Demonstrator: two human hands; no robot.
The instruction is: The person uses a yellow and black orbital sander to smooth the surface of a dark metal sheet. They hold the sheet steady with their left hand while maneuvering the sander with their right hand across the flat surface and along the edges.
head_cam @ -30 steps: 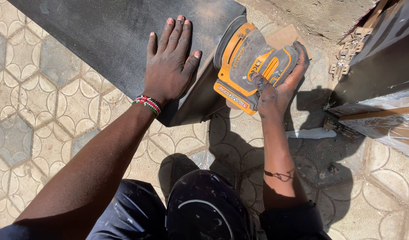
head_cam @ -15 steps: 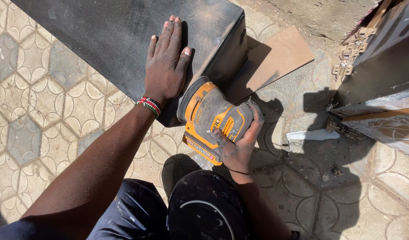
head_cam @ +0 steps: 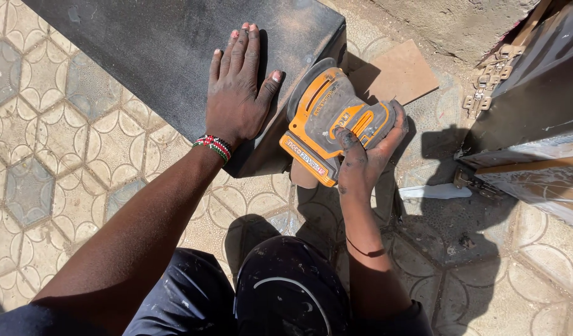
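Observation:
My left hand (head_cam: 237,93) lies flat, fingers together, on top of a large dark grey panel (head_cam: 143,50) near its right corner; a beaded band circles that wrist. My right hand (head_cam: 364,155) grips an orange and grey power sander (head_cam: 330,121) from the right side. The sander's pad is pressed against the panel's right side edge, just below the corner and right of my left thumb.
A brown square of board (head_cam: 395,74) lies on the patterned paved ground (head_cam: 62,162) beyond the sander. A dark metal door with hinges (head_cam: 529,93) stands at the right. A white strip (head_cam: 433,191) lies by its foot. My knees are at the bottom.
The sander first slid down the panel's side edge toward me, then back up toward the corner. My left hand stayed flat on the panel.

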